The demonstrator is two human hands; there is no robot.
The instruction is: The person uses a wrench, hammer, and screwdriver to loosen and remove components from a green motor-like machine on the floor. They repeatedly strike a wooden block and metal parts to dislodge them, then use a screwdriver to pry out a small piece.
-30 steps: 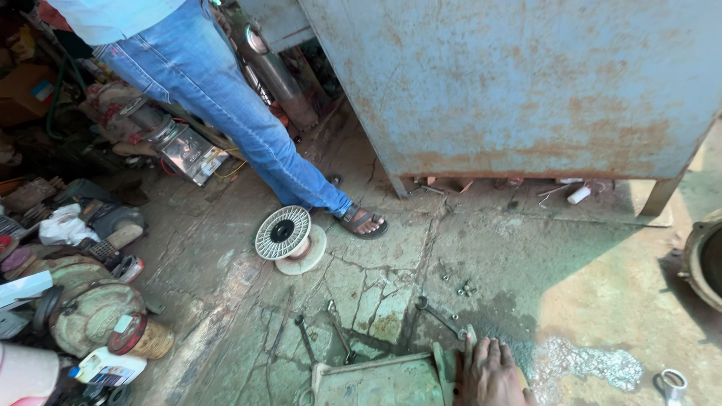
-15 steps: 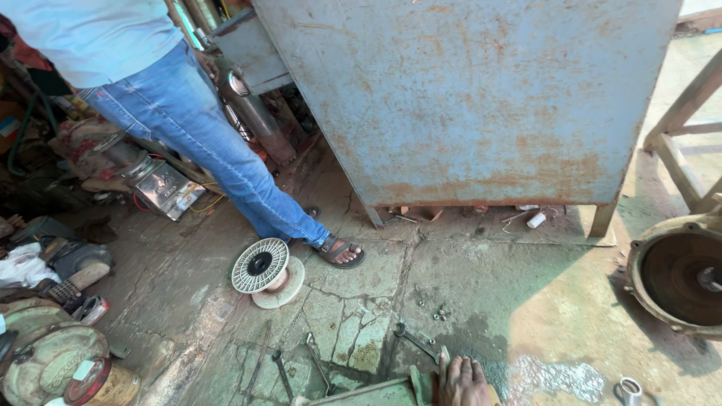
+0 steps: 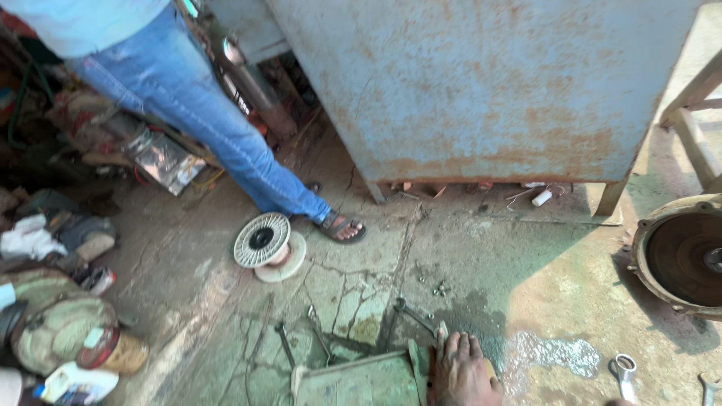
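The hand (image 3: pixel 462 370) rests flat, fingers spread, gripping nothing, on the green rusty metal box (image 3: pixel 361 381) at the cracked concrete floor's (image 3: pixel 481 256) near edge; since a moment ago it has held there, only the view drifting.

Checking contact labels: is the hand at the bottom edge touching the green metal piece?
Touching. The head view shows the hand lying flat on the right end of the green metal piece, fingers spread over its edge.
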